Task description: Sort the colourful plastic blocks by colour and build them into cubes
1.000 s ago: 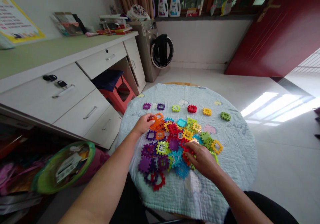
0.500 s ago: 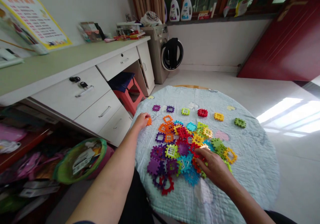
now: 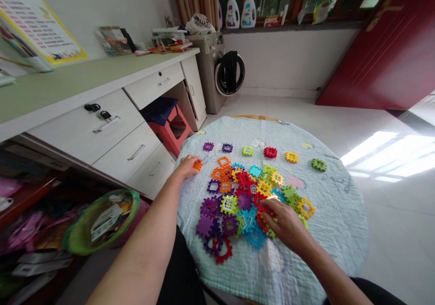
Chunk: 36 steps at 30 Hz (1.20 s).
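My left hand [image 3: 188, 166] is at the left side of the table, its fingers closed on an orange interlocking building tile [image 3: 197, 165] low over the cloth. My right hand [image 3: 283, 216] reaches over the right part of a heap of notched plastic tiles, fingers stretched and thumb apart, touching the pieces under it. A purple tile [image 3: 244, 200] and a green window tile [image 3: 229, 204] lie in the heap left of that hand. Beyond the heap is a spaced row, from a purple tile [image 3: 208, 146] through a red tile [image 3: 270, 152] to a dark green tile [image 3: 319, 164].
A pale blue cloth [image 3: 335, 219] covers the round table. To the left stand a long desk with drawers [image 3: 118, 144], a red stool [image 3: 173, 133] and a green-rimmed basket [image 3: 76, 246]. A washing machine [image 3: 207, 74] with its door open stands behind.
The whole view has shifted slightly. My left hand still has the orange tile, which now shows more. My right hand stays over the heap, and the row of tiles looks the same.
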Tool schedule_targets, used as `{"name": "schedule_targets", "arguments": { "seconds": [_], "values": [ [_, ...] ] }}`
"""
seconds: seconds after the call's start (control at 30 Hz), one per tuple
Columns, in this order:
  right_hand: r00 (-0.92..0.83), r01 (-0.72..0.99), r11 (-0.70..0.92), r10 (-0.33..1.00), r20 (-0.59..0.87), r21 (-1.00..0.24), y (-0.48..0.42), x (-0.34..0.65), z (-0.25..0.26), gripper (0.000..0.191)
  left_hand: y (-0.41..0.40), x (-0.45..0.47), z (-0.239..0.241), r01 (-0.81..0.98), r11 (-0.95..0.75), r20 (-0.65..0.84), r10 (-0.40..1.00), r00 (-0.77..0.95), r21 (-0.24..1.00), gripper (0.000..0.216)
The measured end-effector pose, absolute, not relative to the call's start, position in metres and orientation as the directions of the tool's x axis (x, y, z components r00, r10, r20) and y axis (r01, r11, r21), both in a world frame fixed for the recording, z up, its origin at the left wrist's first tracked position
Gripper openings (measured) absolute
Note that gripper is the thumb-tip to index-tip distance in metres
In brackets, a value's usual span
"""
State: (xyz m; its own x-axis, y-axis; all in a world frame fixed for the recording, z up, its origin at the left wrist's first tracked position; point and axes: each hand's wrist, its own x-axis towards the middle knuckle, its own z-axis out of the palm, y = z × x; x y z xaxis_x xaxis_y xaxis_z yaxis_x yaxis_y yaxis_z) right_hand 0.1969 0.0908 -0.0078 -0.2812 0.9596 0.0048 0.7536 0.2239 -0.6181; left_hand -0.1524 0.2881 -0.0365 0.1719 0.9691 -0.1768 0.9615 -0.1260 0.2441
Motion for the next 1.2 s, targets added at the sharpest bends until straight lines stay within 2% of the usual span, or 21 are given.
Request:
{"name": "schedule_targets", "arguments": {
  "seconds": [0.13,0.27,0.37,0.53,0.63,0.7,0.83,0.93,1.07,1.13,1.2],
  "values": [
    [-0.275,0.753,0.211,0.961,-0.007,-0.624,0.092,0.197,-0.008,0.023,0.286,-0.136,-0.026,0.969,-0.114,-0.112,0.984,0.141,0.220,0.063],
    [-0.249,0.764,0.209,0.968,0.019,-0.610,0.094,0.197,-0.010,0.022,0.275,-0.093,-0.018,0.876,-0.370,-0.017,0.919,0.394,0.310,0.046],
    [-0.236,0.792,0.242,0.968,0.084,-0.560,0.096,0.198,-0.013,0.023,0.263,-0.062,-0.020,0.838,-0.474,-0.019,0.867,0.497,0.270,0.054],
    [-0.218,0.856,0.220,0.974,0.060,-0.468,0.097,0.201,-0.024,0.044,0.255,-0.043,-0.029,0.836,-0.509,-0.012,0.853,0.522,0.203,0.052],
    [-0.227,0.868,0.212,0.974,0.019,-0.449,0.097,0.202,-0.029,0.050,0.256,-0.044,-0.030,0.819,-0.517,0.012,0.847,0.531,0.250,0.050],
    [-0.224,0.873,0.205,0.974,0.008,-0.443,0.098,0.202,-0.030,0.049,0.258,-0.047,-0.029,0.806,-0.504,0.008,0.849,0.528,0.310,0.041],
    [-0.213,0.880,0.190,0.977,-0.004,-0.435,0.099,0.202,-0.031,0.049,0.267,-0.062,-0.024,0.790,-0.415,-0.013,0.882,0.471,0.451,0.024],
    [-0.219,0.878,0.200,0.976,0.005,-0.435,0.099,0.202,-0.032,0.048,0.281,-0.085,-0.018,0.773,-0.301,0.052,0.943,0.330,0.558,0.029],
    [-0.234,0.870,0.221,0.972,0.025,-0.441,0.099,0.203,-0.034,0.046,0.299,-0.126,-0.012,0.711,-0.121,0.137,0.990,0.035,0.693,0.040],
    [-0.235,0.866,0.224,0.971,0.029,-0.447,0.100,0.204,-0.035,0.046,0.305,-0.144,-0.013,0.703,-0.055,0.112,0.993,-0.035,0.709,0.043],
    [-0.234,0.864,0.225,0.972,0.037,-0.450,0.100,0.204,-0.035,0.046,0.307,-0.156,-0.019,0.746,-0.008,0.060,0.997,-0.042,0.666,0.044]
  ]
}}
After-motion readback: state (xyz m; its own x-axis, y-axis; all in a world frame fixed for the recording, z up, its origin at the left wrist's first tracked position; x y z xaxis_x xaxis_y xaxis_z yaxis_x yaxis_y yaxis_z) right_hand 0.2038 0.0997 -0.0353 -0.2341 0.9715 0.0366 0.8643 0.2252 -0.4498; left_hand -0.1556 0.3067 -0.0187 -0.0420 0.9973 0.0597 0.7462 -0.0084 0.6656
